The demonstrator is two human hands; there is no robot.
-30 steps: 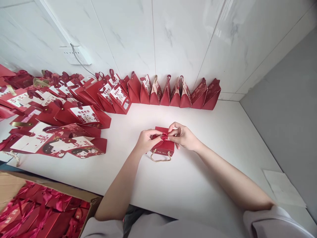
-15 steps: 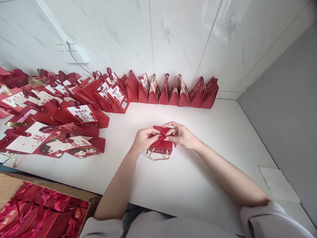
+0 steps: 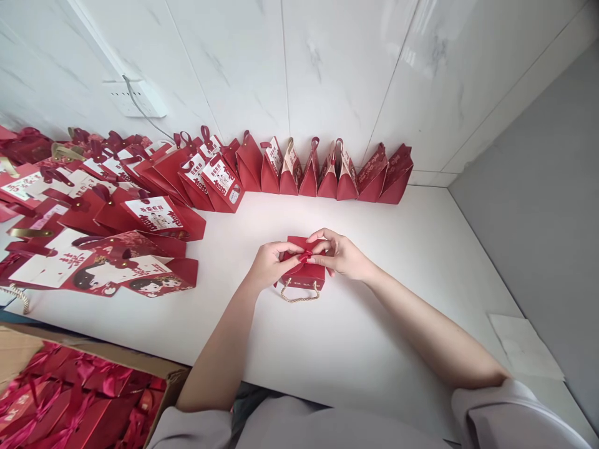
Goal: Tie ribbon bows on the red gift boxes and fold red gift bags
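Note:
A small red gift box (image 3: pixel 311 274) with gold lettering rests on the white table, its twisted gold rope handle (image 3: pixel 299 300) hanging toward me. Over its top lies a red ribbon (image 3: pixel 305 254), gathered at the middle. My left hand (image 3: pixel 274 262) pinches the ribbon between thumb and forefinger from the left. From the right, my right hand (image 3: pixel 340 254) pinches the same ribbon, thumb and fingertips close to the left ones. The fingers partly hide the ribbon's knot or loops.
Several red folded gift boxes (image 3: pixel 309 171) line the tiled wall. More decorated boxes (image 3: pixel 154 215) crowd the table's left side. A cardboard box (image 3: pixel 175 380) at lower left holds red ribboned boxes. A wall socket (image 3: pixel 135 98) has a cable; a pale sheet (image 3: pixel 526 346) lies at right.
Both hands keep their pinch on the ribbon with barely any finger movement. The gift box has shifted very slightly left, and the whole view has moved a little.

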